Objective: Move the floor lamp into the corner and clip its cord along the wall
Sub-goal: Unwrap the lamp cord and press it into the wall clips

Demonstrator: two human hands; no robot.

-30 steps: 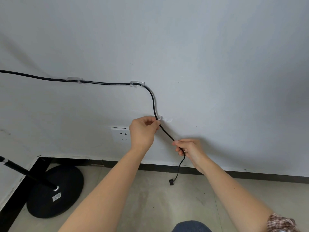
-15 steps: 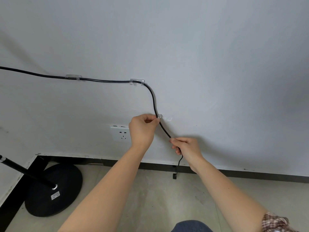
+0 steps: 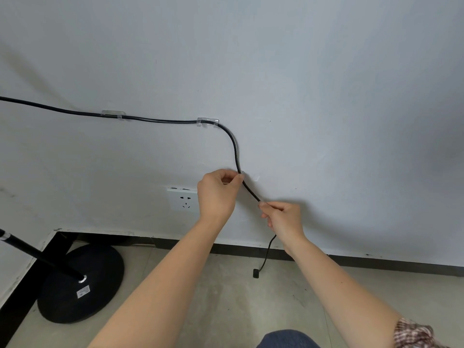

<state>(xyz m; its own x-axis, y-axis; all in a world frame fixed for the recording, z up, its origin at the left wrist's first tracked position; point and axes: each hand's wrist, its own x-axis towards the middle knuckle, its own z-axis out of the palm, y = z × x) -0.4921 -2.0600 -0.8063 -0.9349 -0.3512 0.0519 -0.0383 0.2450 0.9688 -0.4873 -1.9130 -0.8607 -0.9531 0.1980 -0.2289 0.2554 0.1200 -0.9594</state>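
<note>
Cord of the floor lamp ran black along the white wall, entering from the left edge and passing through two clear clips, the first clip and the second clip. Past the second clip it curved downward to a third clear clip above and to the right of the wall socket. Left hand was closed at that point, thumb and fingertips pinched on the cord at the third clip. Right hand was lower and to the right, fingers curled shut around the cord. Below that hand the cord hung slack, its black plug suspended near the dark skirting above the floor. Lamp base, a black disc, stood on the floor in the corner at lower left, with its black pole rising toward the left edge.
</note>
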